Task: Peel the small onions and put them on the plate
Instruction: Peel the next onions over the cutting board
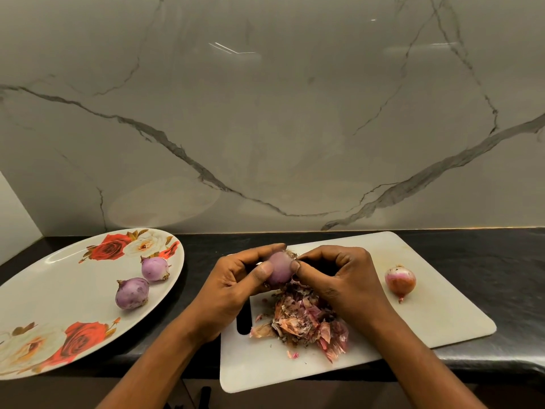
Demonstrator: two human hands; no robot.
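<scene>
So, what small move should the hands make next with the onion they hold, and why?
Probably pull the last dry bit off the root end. The left hand grips the small purple onion, which looks almost bare, and the right hand pinches at its hairy end above the pile of reddish dry skins on the white plastic cutting board.

I see L hand (233,283) gripping onion (278,271), R hand (336,274) pinching its skin, over peel pile (303,318) on board (436,320); 2 peeled onions (132,292) on plate (73,290) left, unpeeled onion (400,279) right.
</scene>
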